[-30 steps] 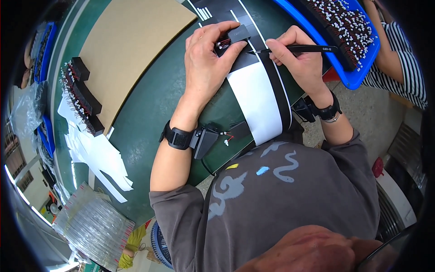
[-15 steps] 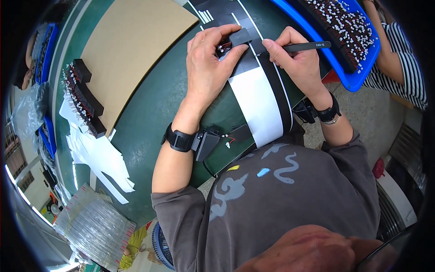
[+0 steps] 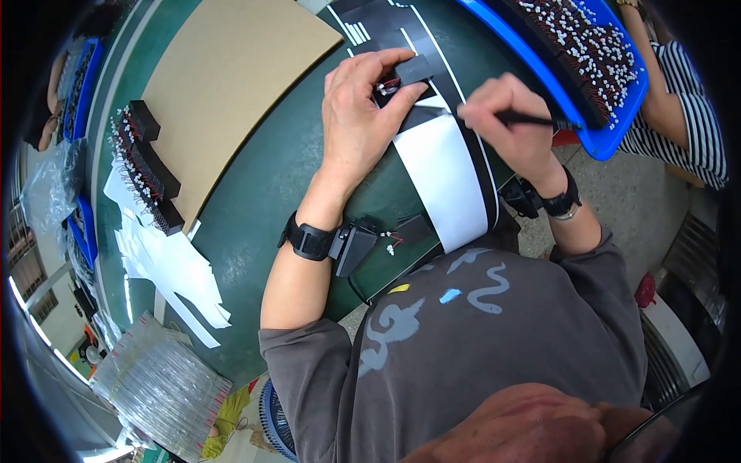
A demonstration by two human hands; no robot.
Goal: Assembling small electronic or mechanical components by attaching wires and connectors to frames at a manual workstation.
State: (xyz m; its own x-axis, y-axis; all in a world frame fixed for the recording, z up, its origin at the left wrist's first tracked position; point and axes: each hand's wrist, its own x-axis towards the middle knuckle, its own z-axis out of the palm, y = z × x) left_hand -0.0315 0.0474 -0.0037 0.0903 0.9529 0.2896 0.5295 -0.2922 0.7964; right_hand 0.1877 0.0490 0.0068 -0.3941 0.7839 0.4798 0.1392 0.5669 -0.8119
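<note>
In the head view, at the upper centre of the frame, the left hand point(image 3: 361, 108) is partly curled, thumb and forefinger closed on a small dark grey block point(image 3: 415, 69) with reddish wires beside it. Just right of it, the right hand point(image 3: 513, 123) (blurred) is folded round dark tweezers point(image 3: 532, 119), pointing toward a white sliver point(image 3: 434, 102) on the black sheet point(image 3: 378, 21) — contact I cannot tell. The step looks like fine tweezer work at that sliver — calling for a steady left hold and a precise tip.
</note>
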